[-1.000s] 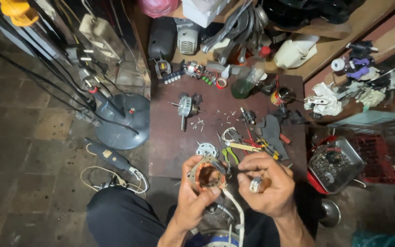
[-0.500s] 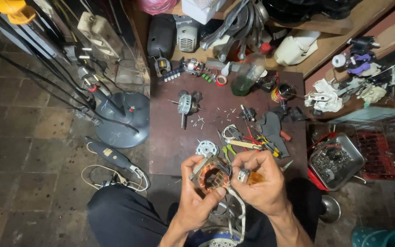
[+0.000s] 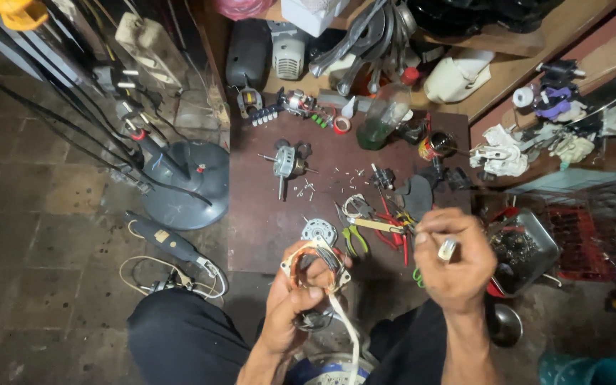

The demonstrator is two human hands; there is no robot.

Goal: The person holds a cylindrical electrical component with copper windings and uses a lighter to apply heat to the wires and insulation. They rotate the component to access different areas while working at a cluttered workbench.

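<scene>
While left hand [image 3: 290, 303] fingers curl around copper-wound stator [image 3: 313, 265], gripping rim, right hand [image 3: 453, 260] sits well apart, fingertips pinched together, held item unclear.

The left hand [image 3: 295, 299] covers the lower half of the motor coil [image 3: 313, 265], so how the white cable [image 3: 346, 329] joins it is hidden. The right hand [image 3: 454, 260] closes round a small metal piece [image 3: 447, 249], too blurred to identify. Below both grips, the forearms and a round part [image 3: 329, 371] run off the bottom edge.
</scene>
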